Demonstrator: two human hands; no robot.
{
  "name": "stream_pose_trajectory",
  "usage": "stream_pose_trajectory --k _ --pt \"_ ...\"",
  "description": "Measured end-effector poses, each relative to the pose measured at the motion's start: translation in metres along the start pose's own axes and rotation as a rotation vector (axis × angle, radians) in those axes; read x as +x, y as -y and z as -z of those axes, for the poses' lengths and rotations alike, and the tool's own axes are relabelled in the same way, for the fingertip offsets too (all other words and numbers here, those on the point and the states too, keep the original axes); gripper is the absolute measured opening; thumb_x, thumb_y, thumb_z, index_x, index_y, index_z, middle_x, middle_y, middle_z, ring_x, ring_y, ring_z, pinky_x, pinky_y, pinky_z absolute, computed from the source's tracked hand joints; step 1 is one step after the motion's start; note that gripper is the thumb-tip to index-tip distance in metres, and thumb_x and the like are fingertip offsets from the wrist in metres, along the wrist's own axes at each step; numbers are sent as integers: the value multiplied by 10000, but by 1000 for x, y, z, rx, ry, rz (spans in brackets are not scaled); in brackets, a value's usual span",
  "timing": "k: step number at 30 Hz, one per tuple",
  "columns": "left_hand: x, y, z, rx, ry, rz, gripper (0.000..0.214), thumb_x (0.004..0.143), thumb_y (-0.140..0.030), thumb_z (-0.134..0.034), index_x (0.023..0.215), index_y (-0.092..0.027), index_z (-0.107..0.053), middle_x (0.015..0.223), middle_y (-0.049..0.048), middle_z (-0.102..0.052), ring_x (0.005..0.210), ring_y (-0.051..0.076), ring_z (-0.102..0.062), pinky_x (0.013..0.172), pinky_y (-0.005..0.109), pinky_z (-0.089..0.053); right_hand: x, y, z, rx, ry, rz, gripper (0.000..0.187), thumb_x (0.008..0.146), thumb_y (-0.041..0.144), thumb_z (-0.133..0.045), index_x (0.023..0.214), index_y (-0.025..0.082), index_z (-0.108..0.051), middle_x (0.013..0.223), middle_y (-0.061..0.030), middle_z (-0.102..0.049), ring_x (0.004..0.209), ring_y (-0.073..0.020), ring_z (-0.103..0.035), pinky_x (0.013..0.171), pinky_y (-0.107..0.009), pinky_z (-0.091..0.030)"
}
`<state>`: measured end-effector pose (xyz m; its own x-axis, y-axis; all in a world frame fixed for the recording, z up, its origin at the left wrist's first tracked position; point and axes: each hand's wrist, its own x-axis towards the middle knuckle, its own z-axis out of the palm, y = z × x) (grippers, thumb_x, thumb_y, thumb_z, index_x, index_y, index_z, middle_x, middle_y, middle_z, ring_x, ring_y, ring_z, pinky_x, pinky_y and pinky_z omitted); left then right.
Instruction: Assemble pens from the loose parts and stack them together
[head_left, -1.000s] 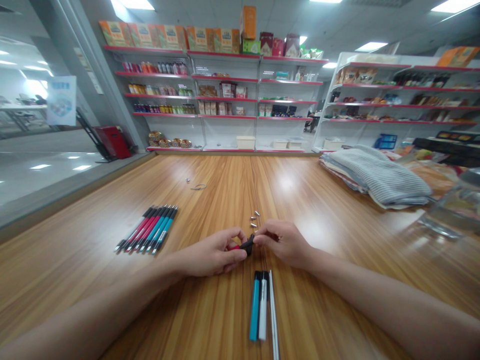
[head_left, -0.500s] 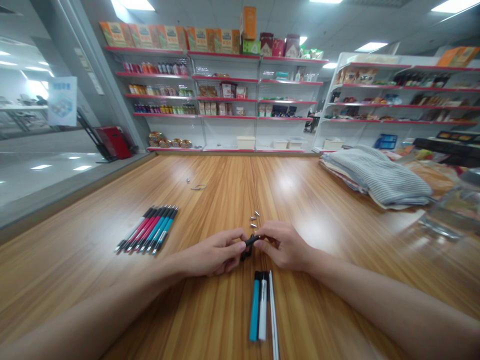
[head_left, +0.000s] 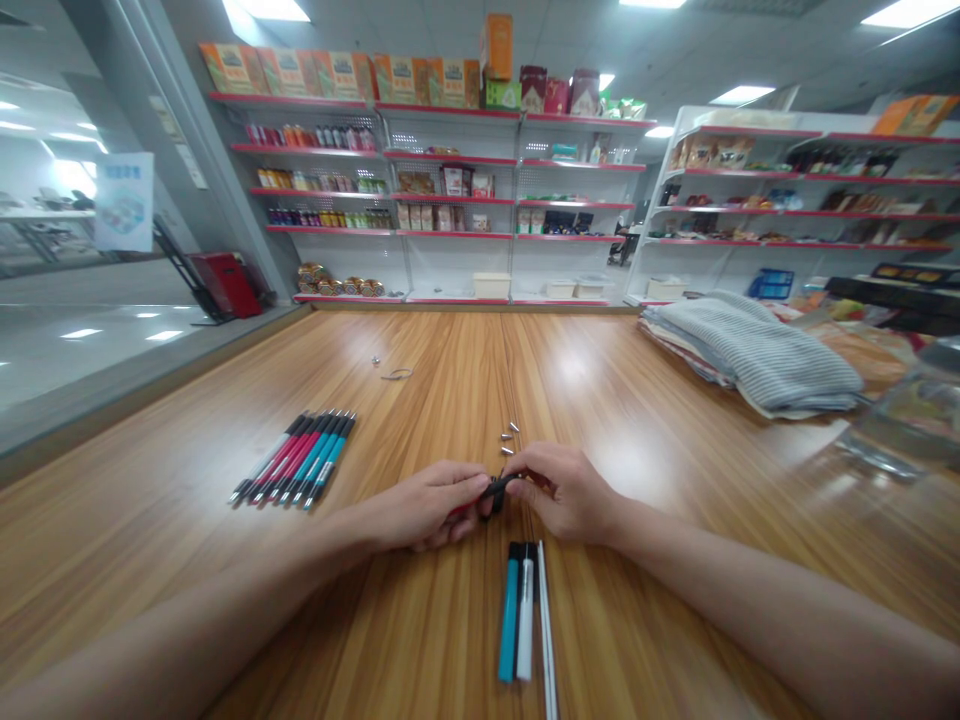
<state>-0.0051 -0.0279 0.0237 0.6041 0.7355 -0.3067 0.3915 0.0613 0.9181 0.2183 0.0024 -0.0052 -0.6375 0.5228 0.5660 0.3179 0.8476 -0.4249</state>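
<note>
In the head view, my left hand (head_left: 442,500) is closed around a pen (head_left: 495,487); a bit of red barrel shows under its fingers and a black section sticks out to the right. My right hand (head_left: 566,490) pinches the far end of that black section, its fingertips hiding the tip. Small black pen parts (head_left: 498,500) lie on the table just beneath. Beyond the hands are several small silver metal tips (head_left: 508,437). Nearer to me lie a teal pen barrel (head_left: 509,615), a white pen barrel (head_left: 526,620) and thin white refills (head_left: 548,630).
Several pens (head_left: 296,460) in grey, red and teal lie in a row at left. A thin loop (head_left: 397,374) and a small shiny piece (head_left: 376,359) sit farther back. Folded striped cloth (head_left: 757,350) and a clear container (head_left: 911,410) occupy the right side. Stocked shelves (head_left: 450,236) stand behind.
The left hand's grip has shifted slightly and red barrel now shows under its fingers. Both hands stay in nearly the same place; the things on the table have not moved.
</note>
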Motion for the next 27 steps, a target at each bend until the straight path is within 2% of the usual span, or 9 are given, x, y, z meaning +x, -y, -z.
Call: stream_pose_trajectory --k 3,8,10,13,16,18,21,23,27 --pt "0 0 0 15 1 -27 355 901 -552 -384 913 -200 -434 611 -50 -471 382 42 -336 302 111 -245 0 0 -1 -35 3 -12 221 919 295 -512 760 163 -588 674 -15 -546 645 -123 -493 622 -245 -375" --pt "2 2 -1 38 21 -30 393 917 -554 -328 855 -184 -449 601 -43 -456 386 42 -337 304 117 -260 1 3 -1 -6 10 5 131 887 273 -557 953 166 -591 775 -29 -598 682 -129 -516 634 -242 -391" --pt "3 3 -1 40 17 -34 392 916 -556 -335 876 -185 -457 595 -46 -457 386 42 -335 307 117 -256 1 2 -2 -15 -4 1 121 900 276 -545 900 166 -595 748 -25 -593 674 -128 -517 633 -242 -390" --pt "4 3 -3 48 3 -86 344 900 -535 -415 941 -195 -451 567 -60 -458 398 42 -336 329 108 -246 2 1 -3 -44 1 -18 210 921 294 -517 772 166 -588 686 -20 -569 654 -128 -516 626 -245 -384" --pt "4 3 -3 45 10 -95 374 909 -547 -378 882 -182 -454 570 -53 -455 404 40 -338 335 109 -256 2 2 -2 -37 23 -1 118 887 277 -555 876 165 -592 740 -29 -588 687 -139 -523 647 -253 -397" --pt "3 2 -2 43 17 -63 429 916 -569 -318 830 -172 -456 585 -42 -455 401 41 -344 328 117 -268 2 4 -1 -26 34 19 139 866 246 -565 976 163 -577 806 -41 -608 722 -146 -531 671 -259 -408" --pt "3 2 -2 50 0 -37 440 909 -588 -311 873 -176 -462 598 -39 -465 394 47 -345 316 125 -260 2 4 0 -49 30 33 117 897 260 -521 883 166 -591 749 -38 -595 698 -146 -527 653 -260 -403" --pt "3 3 -2 42 -4 -52 406 897 -584 -361 934 -190 -450 597 -49 -466 391 48 -331 315 125 -242 2 4 0 -65 38 23 179 914 289 -503 816 168 -590 697 -30 -575 666 -143 -519 630 -258 -395" --pt "3 2 -2 23 9 -64 438 895 -602 -336 866 -181 -454 588 -42 -460 400 50 -334 326 128 -251 1 3 -1 -41 42 21 145 888 287 -545 967 170 -576 806 -44 -614 728 -151 -541 672 -265 -414"
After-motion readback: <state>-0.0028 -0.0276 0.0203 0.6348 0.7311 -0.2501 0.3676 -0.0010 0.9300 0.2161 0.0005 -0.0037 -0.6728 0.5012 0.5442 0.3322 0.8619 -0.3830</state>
